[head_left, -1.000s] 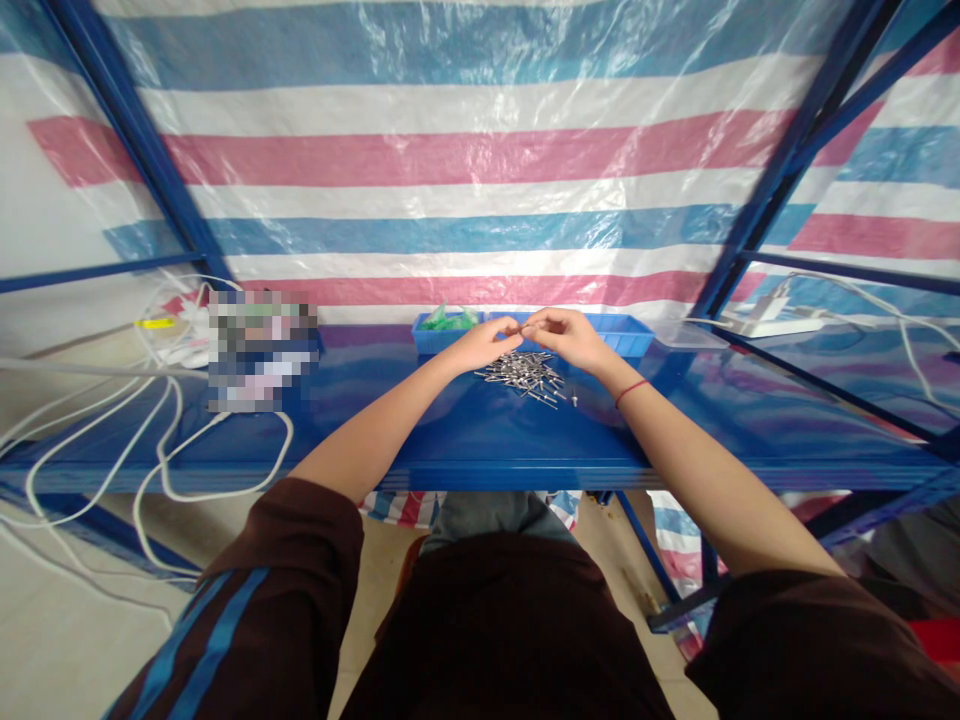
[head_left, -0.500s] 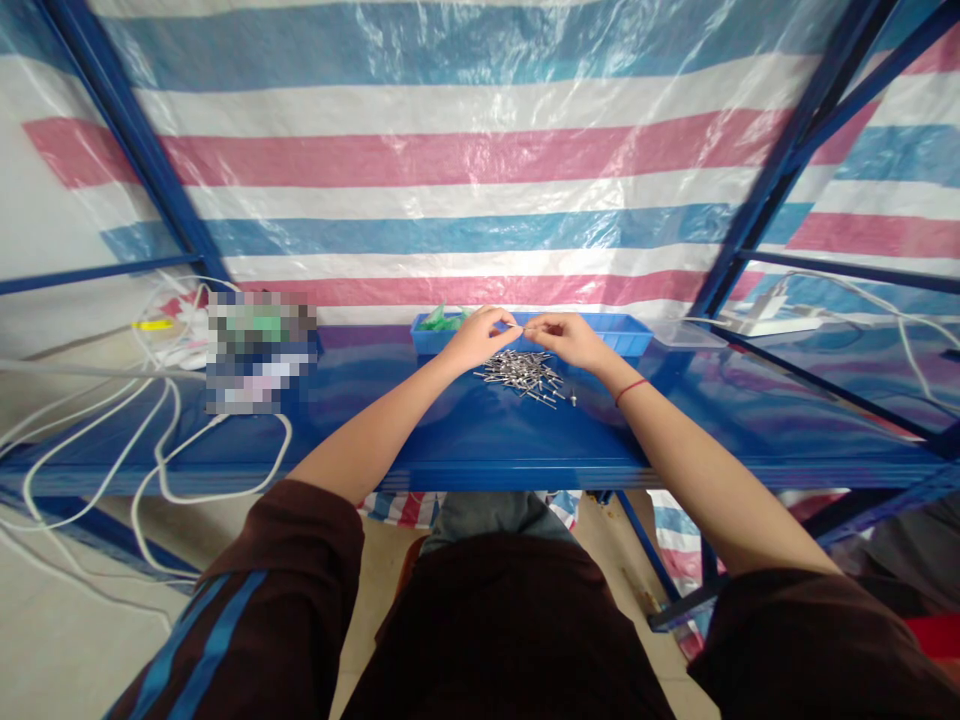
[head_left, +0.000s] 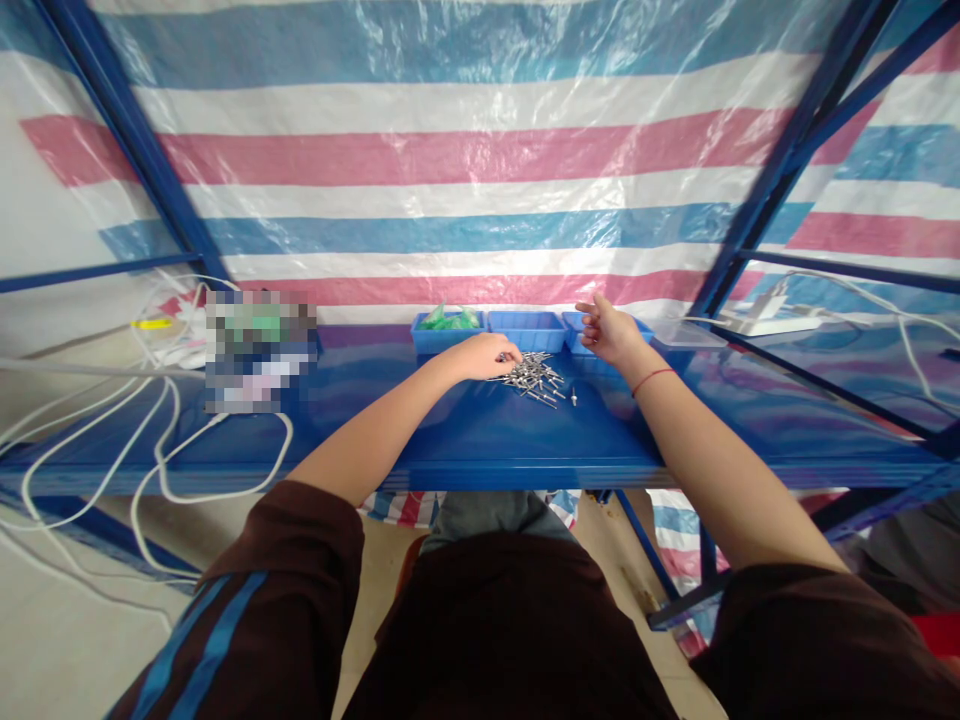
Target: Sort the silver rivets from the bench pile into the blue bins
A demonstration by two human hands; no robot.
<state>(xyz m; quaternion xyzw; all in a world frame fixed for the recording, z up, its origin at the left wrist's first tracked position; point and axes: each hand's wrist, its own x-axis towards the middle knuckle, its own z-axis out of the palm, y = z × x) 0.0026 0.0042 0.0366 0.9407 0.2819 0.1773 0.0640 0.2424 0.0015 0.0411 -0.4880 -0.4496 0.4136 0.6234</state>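
A pile of silver pop rivets [head_left: 534, 376] lies on the blue tabletop. My left hand [head_left: 486, 357] rests at the pile's left edge with its fingers curled together onto the rivets; what is between the fingertips is hidden. One single rivet [head_left: 574, 397] stands apart, right of the pile. My right hand [head_left: 611, 332] is raised over the right-hand blue bin [head_left: 574, 335], its fingers spread with nothing visible in them. To its left sits the middle blue bin [head_left: 526, 338]. The left blue bin [head_left: 450, 340] contains green plastic-like material [head_left: 450, 319].
White cables [head_left: 171, 440] loop over the left side of the table, by a blurred-out patch [head_left: 259, 350]. A clear plastic lid [head_left: 688, 333] and a white power strip [head_left: 776, 318] lie at the right. Behind the bins hangs a striped plastic sheet [head_left: 450, 160].
My hands have parted from being fingertip to fingertip above the pile. The left has come down to the rivets; the right has moved right over the right-hand bin and spread its fingers.
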